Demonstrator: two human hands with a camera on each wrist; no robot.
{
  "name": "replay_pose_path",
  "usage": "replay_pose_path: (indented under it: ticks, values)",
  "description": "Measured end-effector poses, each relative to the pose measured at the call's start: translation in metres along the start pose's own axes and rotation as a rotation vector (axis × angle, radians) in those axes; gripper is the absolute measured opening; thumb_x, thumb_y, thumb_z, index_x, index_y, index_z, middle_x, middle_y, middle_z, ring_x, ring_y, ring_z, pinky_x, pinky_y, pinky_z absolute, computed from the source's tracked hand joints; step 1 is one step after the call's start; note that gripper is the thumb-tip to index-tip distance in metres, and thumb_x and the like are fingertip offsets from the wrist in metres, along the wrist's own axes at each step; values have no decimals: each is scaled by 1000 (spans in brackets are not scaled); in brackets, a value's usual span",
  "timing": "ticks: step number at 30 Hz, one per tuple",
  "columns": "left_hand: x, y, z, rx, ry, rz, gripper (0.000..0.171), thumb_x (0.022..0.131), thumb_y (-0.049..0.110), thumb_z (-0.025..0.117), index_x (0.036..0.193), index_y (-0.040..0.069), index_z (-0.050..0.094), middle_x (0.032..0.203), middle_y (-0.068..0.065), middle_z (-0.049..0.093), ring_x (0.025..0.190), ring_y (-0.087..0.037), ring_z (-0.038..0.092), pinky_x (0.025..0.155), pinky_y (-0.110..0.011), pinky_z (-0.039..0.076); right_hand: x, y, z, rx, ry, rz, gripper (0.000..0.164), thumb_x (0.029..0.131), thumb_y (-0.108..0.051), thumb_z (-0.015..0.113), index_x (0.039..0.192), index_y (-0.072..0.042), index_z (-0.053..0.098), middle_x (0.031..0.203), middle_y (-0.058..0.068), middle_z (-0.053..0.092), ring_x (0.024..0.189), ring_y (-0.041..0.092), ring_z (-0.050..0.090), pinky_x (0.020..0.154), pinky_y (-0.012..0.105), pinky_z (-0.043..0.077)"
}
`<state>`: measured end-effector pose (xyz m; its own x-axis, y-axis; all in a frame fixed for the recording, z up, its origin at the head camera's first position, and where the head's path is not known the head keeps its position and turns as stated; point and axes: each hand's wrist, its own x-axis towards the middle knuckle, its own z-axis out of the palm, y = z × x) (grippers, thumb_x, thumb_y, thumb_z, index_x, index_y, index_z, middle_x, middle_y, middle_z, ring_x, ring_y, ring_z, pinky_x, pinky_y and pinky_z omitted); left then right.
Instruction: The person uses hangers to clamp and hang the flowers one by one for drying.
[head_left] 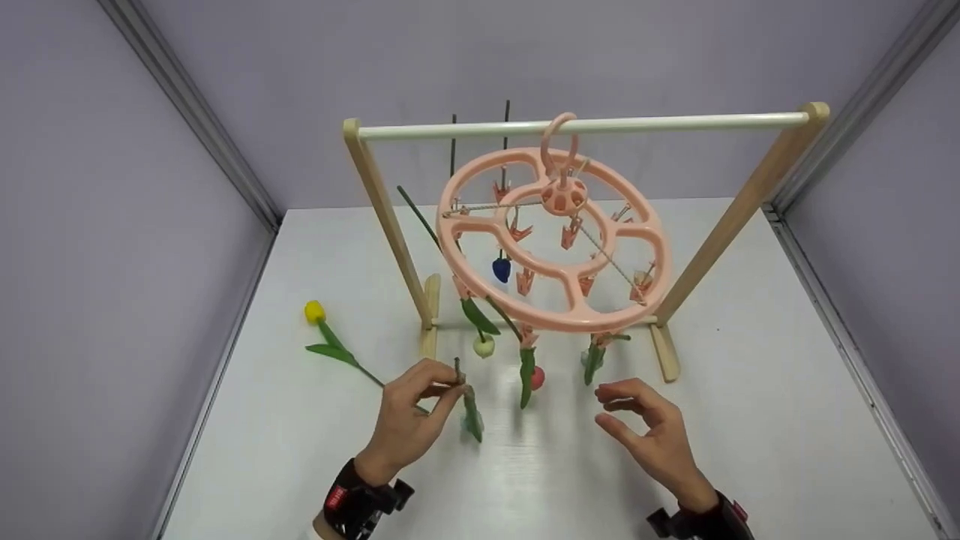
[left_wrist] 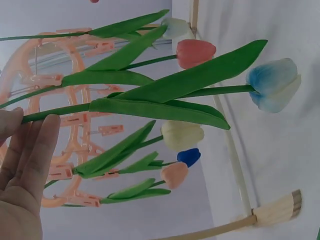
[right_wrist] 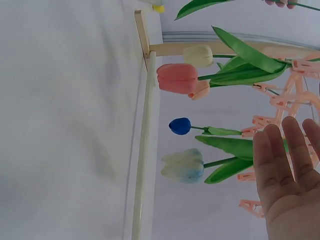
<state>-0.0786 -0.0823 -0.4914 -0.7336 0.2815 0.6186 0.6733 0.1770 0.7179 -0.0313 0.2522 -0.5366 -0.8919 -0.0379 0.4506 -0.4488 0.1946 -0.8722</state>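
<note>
My left hand (head_left: pixel 409 416) pinches the stem of a white-and-blue artificial tulip (left_wrist: pixel 272 85) between thumb and fingers, bloom hanging down in the head view. Above and ahead of both hands, a pink round clip hanger (head_left: pixel 585 322) holds several tulips head-down in its clips. Among them are a pink tulip (head_left: pixel 538 377), a cream tulip (head_left: pixel 484 346), a dark blue tulip (head_left: pixel 502 270), a peach tulip (left_wrist: pixel 174 175) and another white-and-blue tulip (right_wrist: pixel 183 166). Nothing is held by my right hand (head_left: pixel 651 431); its fingers are spread from the thumb, near that last tulip.
The hanger's hook sits over the white rod (head_left: pixel 690 122) of a wooden-legged rack (head_left: pixel 731 225). On the white table (head_left: pixel 750 420) left of the rack lies a yellow tulip (head_left: pixel 314 312), its stem running toward my left hand. Grey walls enclose the table.
</note>
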Motion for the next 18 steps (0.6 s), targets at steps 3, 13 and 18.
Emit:
replay_pose_path:
  ticks: [3, 13, 18]
  values:
    - [-1, 3, 7, -46, -8, -21, 18, 93, -7, 75, 101, 8, 71, 97, -8, 72, 89, -20, 75, 73, -26, 67, 1, -5, 8, 9, -36, -24, 41, 82, 20, 77, 117, 1, 72, 107, 18, 74, 100, 12, 73, 86, 20, 63]
    - [0, 12, 36, -176, -48, -79, 11, 96, 0, 74, 102, 8, 70, 97, -13, 72, 89, -21, 75, 72, -30, 68, 6, -21, 29, 31, -170, -95, 38, 87, 15, 76, 120, -2, 71, 106, 12, 73, 101, 9, 73, 88, 23, 64]
    - [1, 15, 51, -226, -75, -98, 9, 97, 2, 73, 103, 8, 71, 96, -14, 71, 91, -21, 75, 74, -30, 68, 13, -22, 37, 51, -213, -131, 37, 87, 14, 77, 119, -4, 73, 107, 11, 74, 101, 12, 73, 86, 27, 65]
